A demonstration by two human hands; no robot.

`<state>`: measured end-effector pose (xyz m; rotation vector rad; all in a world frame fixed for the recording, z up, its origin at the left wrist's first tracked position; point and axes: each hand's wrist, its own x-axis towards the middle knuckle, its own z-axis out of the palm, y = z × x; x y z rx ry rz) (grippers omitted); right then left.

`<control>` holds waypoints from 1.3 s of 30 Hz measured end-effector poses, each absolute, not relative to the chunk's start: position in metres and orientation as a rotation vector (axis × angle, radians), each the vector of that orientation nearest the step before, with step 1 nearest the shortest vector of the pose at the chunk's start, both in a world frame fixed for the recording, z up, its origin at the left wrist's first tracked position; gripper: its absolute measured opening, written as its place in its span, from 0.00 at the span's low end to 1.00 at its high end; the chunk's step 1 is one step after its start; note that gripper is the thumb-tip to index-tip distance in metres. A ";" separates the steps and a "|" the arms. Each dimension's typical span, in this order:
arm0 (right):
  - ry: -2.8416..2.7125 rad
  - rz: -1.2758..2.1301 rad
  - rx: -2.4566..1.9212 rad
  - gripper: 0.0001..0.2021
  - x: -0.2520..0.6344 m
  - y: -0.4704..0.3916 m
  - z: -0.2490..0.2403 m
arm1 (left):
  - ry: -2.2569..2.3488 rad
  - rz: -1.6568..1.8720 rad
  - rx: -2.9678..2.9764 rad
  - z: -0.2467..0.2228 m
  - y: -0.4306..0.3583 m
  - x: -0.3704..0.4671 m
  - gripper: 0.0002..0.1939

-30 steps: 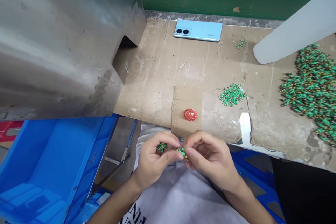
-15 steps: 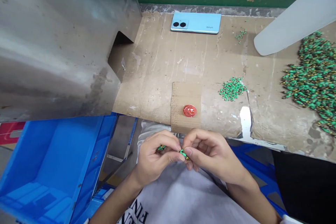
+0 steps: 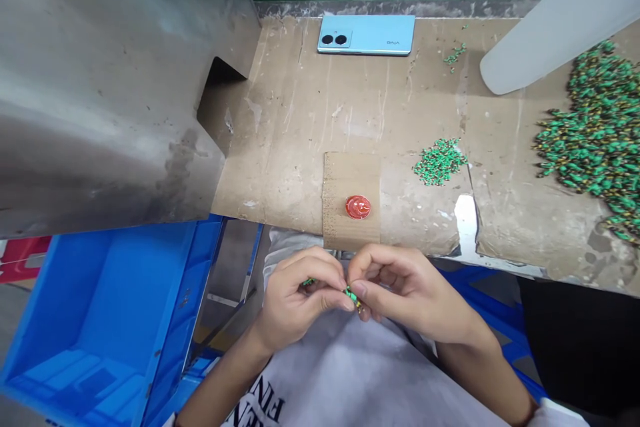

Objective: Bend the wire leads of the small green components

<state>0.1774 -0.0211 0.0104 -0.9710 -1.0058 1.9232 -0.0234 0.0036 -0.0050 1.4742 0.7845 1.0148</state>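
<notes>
Green bits, pinched between both hands, are partly hidden.

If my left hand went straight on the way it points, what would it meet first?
Your left hand would probably meet your right hand, directly opposite, with small green pieces between them; whether the hands touch is unclear.

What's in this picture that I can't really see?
Head view:
Green bits inside the left hand: mostly hidden by it.
Green piece at the right hand: too small, partly covered by it.
Big green pile: cut off by the right edge.
Phone: lies back-up, hiding its front.
</notes>
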 end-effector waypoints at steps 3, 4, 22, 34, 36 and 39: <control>-1.036 1.907 -0.981 0.15 0.178 -0.021 0.011 | 0.791 1.014 1.465 -0.005 0.004 -0.023 0.09; -1.038 1.909 -0.972 0.15 0.178 -0.022 0.011 | 0.785 1.021 1.460 -0.005 0.004 -0.023 0.10; -1.081 1.885 -0.942 0.15 0.178 -0.020 0.017 | 0.734 1.014 1.423 -0.006 0.004 -0.024 0.08; -1.194 1.804 -0.986 0.11 0.180 -0.023 0.019 | 0.742 1.028 1.415 -0.005 0.004 -0.024 0.12; -1.177 1.803 -0.980 0.10 0.180 -0.025 0.018 | 0.749 1.025 1.411 -0.005 0.003 -0.024 0.13; -1.161 1.787 -0.969 0.07 0.179 -0.026 0.017 | 0.782 1.027 1.422 -0.005 0.002 -0.025 0.15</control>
